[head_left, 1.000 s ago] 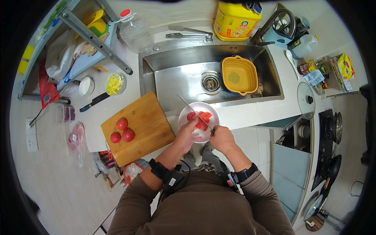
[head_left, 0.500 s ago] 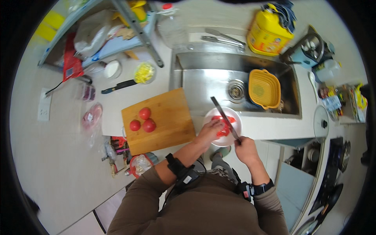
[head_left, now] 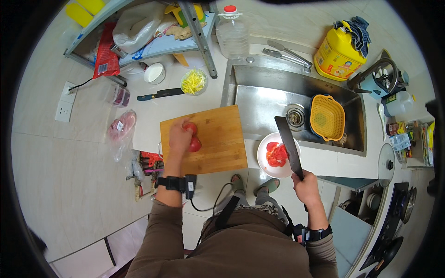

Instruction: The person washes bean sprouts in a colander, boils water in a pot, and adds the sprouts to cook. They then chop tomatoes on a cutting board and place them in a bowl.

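Right hand (head_left: 306, 189) grips knife (head_left: 288, 141) — left hand (head_left: 179, 135), hold unclear, at tomatoes (head_left: 194, 145) on wooden board (head_left: 220, 139) beside sink (head_left: 259, 95).

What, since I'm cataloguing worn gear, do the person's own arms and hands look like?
The left hand and right hand are gloveless. Brown sleeves end on the forearms. On the left, a black strap holds a dark box with a pale label, and a black cable loops nearby; on the right, a black band and a dark module with a reddish mark.
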`<state>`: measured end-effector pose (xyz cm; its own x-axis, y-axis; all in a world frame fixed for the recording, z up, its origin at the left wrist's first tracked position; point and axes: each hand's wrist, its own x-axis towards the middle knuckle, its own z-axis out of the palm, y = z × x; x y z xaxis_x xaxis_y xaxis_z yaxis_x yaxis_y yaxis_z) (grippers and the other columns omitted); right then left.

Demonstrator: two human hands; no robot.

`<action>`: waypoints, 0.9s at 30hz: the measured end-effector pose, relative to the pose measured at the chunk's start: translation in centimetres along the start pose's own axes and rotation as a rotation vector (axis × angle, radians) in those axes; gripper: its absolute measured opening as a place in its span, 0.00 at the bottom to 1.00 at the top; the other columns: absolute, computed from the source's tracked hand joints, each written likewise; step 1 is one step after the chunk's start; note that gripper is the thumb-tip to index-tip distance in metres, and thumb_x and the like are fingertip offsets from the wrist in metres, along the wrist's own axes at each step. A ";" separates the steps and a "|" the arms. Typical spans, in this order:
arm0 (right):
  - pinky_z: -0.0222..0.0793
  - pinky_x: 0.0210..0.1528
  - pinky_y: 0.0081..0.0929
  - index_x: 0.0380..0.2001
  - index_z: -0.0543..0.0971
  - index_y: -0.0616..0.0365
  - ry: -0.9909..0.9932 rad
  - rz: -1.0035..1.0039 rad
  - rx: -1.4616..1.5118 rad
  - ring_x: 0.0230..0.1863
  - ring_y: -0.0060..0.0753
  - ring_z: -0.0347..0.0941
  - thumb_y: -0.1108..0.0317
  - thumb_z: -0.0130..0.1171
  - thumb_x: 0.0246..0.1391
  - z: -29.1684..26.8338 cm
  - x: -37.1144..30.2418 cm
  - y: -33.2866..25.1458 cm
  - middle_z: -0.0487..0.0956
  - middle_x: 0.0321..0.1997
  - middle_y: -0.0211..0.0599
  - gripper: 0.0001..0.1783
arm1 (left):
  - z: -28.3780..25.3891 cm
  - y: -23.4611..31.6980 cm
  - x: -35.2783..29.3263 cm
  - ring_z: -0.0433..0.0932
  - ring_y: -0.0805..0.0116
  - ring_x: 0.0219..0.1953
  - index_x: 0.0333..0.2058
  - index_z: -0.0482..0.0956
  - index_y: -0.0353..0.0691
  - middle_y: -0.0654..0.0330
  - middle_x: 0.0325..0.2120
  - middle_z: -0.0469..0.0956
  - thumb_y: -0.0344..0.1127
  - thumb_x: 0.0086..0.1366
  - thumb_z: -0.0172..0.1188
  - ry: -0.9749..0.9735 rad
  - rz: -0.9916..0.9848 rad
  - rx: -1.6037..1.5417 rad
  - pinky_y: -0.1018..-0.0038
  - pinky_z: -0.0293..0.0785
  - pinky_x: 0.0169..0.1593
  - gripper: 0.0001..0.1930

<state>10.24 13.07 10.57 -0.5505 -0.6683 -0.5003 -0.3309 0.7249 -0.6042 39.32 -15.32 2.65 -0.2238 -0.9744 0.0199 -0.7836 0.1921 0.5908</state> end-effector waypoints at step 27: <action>0.69 0.30 0.41 0.30 0.74 0.64 0.141 -0.330 -0.081 0.27 0.54 0.73 0.74 0.55 0.44 0.8 0.0 0.6 0.76 0.23 0.53 0.07 | 9.4 16.7 -9.9 0.73 0.64 0.44 0.53 0.63 0.38 0.54 0.46 0.70 0.23 0.55 0.57 -1.164 -0.467 -1.338 0.72 0.73 0.46 0.25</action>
<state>10.68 13.31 9.71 -0.5028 -0.8427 -0.1927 -0.5647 0.4889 -0.6649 22.96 -1.34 4.74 -0.8474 -0.2367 -0.4754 -0.0890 -0.8192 0.5666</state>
